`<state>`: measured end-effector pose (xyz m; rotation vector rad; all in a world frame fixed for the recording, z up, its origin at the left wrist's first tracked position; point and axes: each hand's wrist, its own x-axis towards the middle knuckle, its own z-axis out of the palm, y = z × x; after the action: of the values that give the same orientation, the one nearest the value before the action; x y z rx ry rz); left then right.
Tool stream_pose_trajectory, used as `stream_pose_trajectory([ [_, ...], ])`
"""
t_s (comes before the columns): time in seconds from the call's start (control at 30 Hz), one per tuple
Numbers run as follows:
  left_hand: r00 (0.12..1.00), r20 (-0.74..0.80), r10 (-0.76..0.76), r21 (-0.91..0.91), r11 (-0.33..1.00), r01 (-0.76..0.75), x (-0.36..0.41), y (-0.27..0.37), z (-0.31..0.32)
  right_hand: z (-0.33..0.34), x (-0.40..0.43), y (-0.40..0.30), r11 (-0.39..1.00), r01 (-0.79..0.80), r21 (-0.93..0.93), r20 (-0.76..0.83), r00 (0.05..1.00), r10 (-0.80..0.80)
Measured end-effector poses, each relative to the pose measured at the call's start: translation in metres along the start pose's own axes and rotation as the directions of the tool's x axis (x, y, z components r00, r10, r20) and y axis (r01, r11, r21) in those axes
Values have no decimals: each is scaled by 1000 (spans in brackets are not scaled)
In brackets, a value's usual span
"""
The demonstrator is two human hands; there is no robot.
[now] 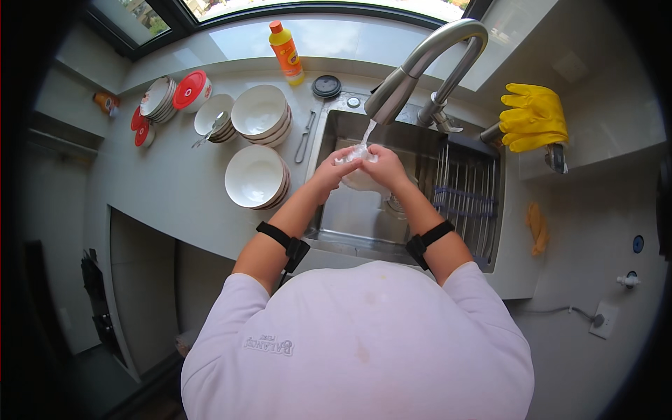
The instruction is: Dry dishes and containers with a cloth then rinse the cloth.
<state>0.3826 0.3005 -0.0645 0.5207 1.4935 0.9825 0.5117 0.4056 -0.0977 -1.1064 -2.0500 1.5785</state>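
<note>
Over the stainless steel sink [362, 235], my left hand [331, 172] and my right hand [386, 167] meet under the running faucet [391, 97]. Between their fingertips is a small clear item [359, 153]. Water splashes over it, so its exact kind is hard to tell. Just below my hands a pale rounded shape [362, 182] shows in the sink, partly covered by them. The drain strainer [395, 203] appears beside my right wrist.
Stacks of white bowls [253, 176], a peeler-like tool [305, 137] and an orange detergent bottle [287, 55] stand left of and behind the sink. A wire drying rack [466, 194] spans its right side. Yellow rubber gloves [534, 118] hang at right.
</note>
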Motion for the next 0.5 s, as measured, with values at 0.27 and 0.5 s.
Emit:
stream_pose_trajectory([
  [0.27,972,235,14,-272,961,52,11,-6,1,-11,-2,-8,992,-37,118,185,983,15],
  [0.5,969,16,245,-467,859,-210,35,4,27,2,-12,62,567,-355,743,253,934,254],
])
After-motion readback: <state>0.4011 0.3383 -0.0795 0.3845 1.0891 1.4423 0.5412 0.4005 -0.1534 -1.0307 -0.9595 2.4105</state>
